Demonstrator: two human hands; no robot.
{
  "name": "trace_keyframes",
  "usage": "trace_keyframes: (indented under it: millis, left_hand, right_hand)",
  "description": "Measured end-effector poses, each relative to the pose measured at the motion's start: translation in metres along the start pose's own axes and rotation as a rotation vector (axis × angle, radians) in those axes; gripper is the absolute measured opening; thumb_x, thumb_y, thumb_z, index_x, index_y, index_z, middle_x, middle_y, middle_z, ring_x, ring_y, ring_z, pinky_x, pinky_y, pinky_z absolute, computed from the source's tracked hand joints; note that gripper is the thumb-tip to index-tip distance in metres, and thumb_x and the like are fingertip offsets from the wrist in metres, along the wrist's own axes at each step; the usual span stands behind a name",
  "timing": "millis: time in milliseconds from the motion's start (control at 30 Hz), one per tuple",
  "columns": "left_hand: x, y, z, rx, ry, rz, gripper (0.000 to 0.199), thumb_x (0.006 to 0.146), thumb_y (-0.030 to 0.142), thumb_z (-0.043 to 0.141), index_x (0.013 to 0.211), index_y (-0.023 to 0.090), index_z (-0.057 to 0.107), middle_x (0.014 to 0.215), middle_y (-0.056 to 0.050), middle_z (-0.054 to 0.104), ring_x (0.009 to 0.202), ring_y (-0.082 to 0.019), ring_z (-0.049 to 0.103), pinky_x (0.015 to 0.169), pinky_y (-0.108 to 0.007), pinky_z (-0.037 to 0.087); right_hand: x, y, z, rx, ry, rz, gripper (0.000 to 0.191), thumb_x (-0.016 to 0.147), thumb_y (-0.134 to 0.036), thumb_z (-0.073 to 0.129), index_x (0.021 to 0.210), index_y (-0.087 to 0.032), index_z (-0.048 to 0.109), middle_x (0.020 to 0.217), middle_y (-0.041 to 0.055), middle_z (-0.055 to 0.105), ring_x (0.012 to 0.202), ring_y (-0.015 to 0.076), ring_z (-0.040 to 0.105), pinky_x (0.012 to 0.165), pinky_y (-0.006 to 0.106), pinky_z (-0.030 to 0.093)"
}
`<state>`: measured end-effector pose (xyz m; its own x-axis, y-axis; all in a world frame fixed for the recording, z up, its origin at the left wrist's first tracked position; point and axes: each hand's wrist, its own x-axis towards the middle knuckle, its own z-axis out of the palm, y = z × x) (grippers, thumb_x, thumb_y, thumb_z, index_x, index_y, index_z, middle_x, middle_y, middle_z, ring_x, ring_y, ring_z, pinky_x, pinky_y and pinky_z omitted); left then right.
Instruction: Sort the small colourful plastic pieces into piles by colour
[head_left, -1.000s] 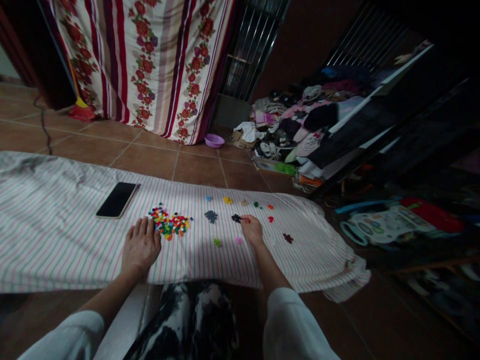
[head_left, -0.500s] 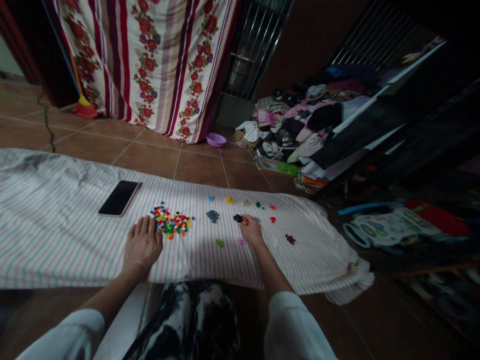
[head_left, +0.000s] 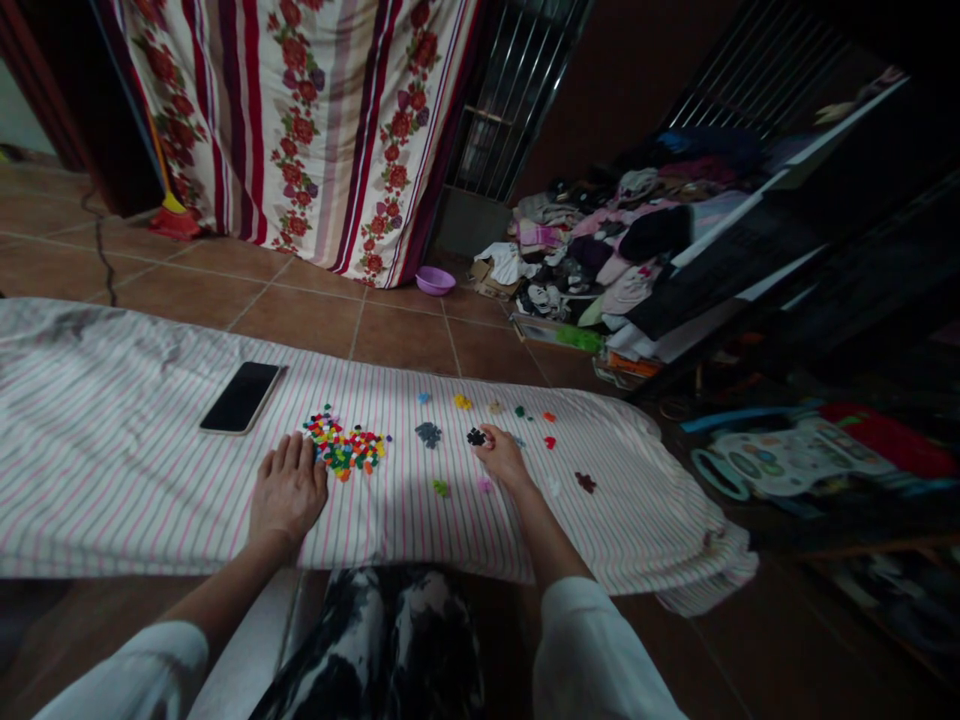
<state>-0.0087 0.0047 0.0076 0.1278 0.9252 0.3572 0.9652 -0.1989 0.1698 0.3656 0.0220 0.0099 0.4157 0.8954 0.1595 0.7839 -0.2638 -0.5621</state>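
Observation:
My left hand point(head_left: 289, 490) lies flat on the striped cloth point(head_left: 172, 500), fingers stretched out, at the near left edge of a mixed heap of small coloured pieces point(head_left: 349, 448). My right hand point(head_left: 504, 460) is at the right edge of a small pile of black pieces point(head_left: 475, 437), its thumb and forefinger slightly apart; nothing shows clearly between them. Close by lie a grey pile point(head_left: 428, 434), a pink pile point(head_left: 484, 485) and a lime green pile point(head_left: 440, 488). Beyond are yellow pieces point(head_left: 462, 402) and light blue pieces point(head_left: 424, 397).
A phone point(head_left: 241, 397) lies left of the mixed heap. Brown pieces point(head_left: 586, 482) and red pieces point(head_left: 550, 442) sit to the right. Past the cloth are a tiled floor point(head_left: 405, 330), a purple basin point(head_left: 435, 281) and a heap of clothes point(head_left: 600, 240).
My right thumb and forefinger have parted a little beside the black pile. My left hand stays in place. The whole view has shifted slightly.

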Motion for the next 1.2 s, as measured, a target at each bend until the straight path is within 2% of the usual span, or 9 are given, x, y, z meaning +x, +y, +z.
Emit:
trace_keyframes:
  millis: [300, 500, 633, 767, 1033, 1200]
  left_hand:
    - [-0.001, 0.000, 0.000, 0.047, 0.021, 0.023, 0.055, 0.092, 0.034, 0.030, 0.130, 0.001, 0.053, 0.138, -0.023, 0.052, 0.132, -0.035, 0.044, 0.107, -0.048, 0.034]
    - [0.000, 0.001, -0.002, 0.030, 0.008, -0.001, 0.054, 0.092, 0.034, 0.031, 0.129, 0.002, 0.054, 0.139, -0.022, 0.051, 0.132, -0.034, 0.044, 0.107, -0.049, 0.033]
    - [0.000, 0.002, -0.003, 0.024, 0.005, -0.013, 0.053, 0.093, 0.034, 0.030, 0.129, 0.003, 0.055, 0.139, -0.022, 0.051, 0.132, -0.034, 0.044, 0.107, -0.049, 0.033]
    - [0.000, 0.002, 0.000, 0.029, 0.003, -0.017, 0.054, 0.093, 0.034, 0.030, 0.129, 0.003, 0.055, 0.139, -0.021, 0.052, 0.133, -0.034, 0.043, 0.108, -0.048, 0.033]
    - [0.000, 0.002, 0.002, 0.003, 0.013, -0.028, 0.054, 0.093, 0.034, 0.031, 0.130, 0.003, 0.054, 0.139, -0.022, 0.051, 0.134, -0.035, 0.043, 0.109, -0.049, 0.032]
    - [0.000, 0.002, 0.002, -0.055, 0.009, -0.040, 0.053, 0.093, 0.033, 0.031, 0.131, 0.002, 0.053, 0.141, -0.023, 0.049, 0.135, -0.035, 0.041, 0.109, -0.051, 0.031]
  right_hand:
    - [0.004, -0.002, -0.003, 0.039, -0.055, 0.010, 0.043, 0.064, -0.019, 0.068, 0.107, -0.017, 0.070, 0.082, 0.0022, 0.065, 0.083, 0.0178, 0.063, 0.083, 0.029, 0.049]
    - [0.006, -0.010, -0.016, -0.001, -0.029, 0.020, 0.035, 0.072, -0.027, 0.065, 0.104, -0.014, 0.071, 0.094, 0.0075, 0.067, 0.076, 0.0159, 0.063, 0.081, 0.030, 0.049]
    - [0.004, -0.029, -0.014, 0.013, -0.015, -0.044, 0.026, 0.077, -0.027, 0.059, 0.098, -0.018, 0.072, 0.095, 0.0061, 0.067, 0.079, 0.0164, 0.063, 0.082, 0.030, 0.049]
    - [-0.001, -0.056, -0.003, 0.065, -0.009, -0.195, 0.025, 0.079, -0.023, 0.054, 0.094, -0.018, 0.073, 0.095, 0.0074, 0.069, 0.087, 0.0184, 0.063, 0.087, 0.031, 0.048]
    - [-0.016, -0.115, 0.030, 0.117, -0.206, -0.351, 0.026, 0.079, -0.016, 0.052, 0.093, -0.020, 0.073, 0.095, 0.0052, 0.070, 0.089, 0.0162, 0.063, 0.085, 0.028, 0.047]
    - [-0.020, -0.143, 0.050, 0.057, -0.305, -0.428, 0.030, 0.079, -0.010, 0.052, 0.098, -0.019, 0.074, 0.099, 0.0057, 0.069, 0.091, 0.0152, 0.062, 0.087, 0.027, 0.046]
